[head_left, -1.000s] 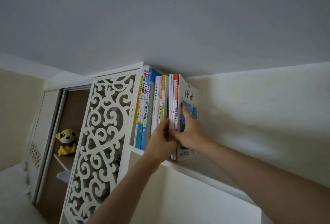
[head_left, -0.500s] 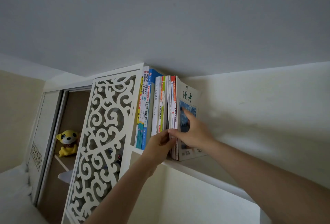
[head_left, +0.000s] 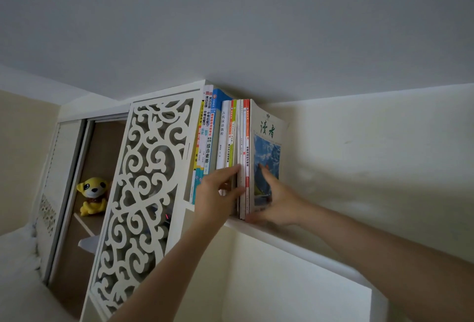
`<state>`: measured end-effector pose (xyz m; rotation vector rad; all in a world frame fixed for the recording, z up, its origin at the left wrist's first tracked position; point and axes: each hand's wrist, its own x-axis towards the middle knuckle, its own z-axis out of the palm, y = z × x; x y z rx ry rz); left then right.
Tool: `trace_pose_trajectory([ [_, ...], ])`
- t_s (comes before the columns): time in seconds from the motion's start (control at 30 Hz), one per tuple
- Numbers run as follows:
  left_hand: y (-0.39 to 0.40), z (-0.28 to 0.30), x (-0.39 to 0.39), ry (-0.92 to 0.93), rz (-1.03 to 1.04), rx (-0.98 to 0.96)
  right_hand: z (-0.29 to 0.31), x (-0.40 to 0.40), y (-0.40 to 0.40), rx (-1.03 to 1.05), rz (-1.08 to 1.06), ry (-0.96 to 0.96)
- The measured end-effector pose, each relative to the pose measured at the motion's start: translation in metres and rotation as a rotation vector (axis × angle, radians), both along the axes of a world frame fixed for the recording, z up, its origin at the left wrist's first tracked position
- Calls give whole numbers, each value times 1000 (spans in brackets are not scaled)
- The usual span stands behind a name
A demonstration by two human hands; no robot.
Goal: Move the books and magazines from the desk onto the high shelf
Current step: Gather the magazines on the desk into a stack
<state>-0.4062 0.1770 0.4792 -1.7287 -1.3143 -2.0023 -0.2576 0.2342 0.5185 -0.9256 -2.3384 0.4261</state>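
Observation:
A row of books [head_left: 225,139] stands upright on the high white shelf [head_left: 287,238] just under the ceiling. At its right end is a magazine [head_left: 266,147] with a blue mountain picture on its cover. My right hand [head_left: 275,201] lies flat against that cover, fingers spread, pressing it leftward. My left hand [head_left: 218,193] reaches up to the spines of the thin orange and white books [head_left: 245,142] next to the magazine, fingertips touching them. Neither hand encloses a book.
A white carved lattice panel [head_left: 143,193] bounds the row on the left. Behind it is a brown cabinet with a yellow plush toy [head_left: 93,194]. The shelf runs on to the right along the wall [head_left: 372,157]. The ceiling is close above the books.
The books have closed up into a tighter upright row. My left hand rose slightly along the spines, and my right hand slid lower on the magazine cover.

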Motion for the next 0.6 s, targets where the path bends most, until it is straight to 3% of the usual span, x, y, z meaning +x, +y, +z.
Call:
trace_pose_trajectory([
  [0.43, 10, 1, -29, 302, 214, 27, 3, -10, 7, 78, -21, -7],
  [0.6, 6, 2, -25, 409, 199, -20, 5, -5, 11, 24, -18, -39],
])
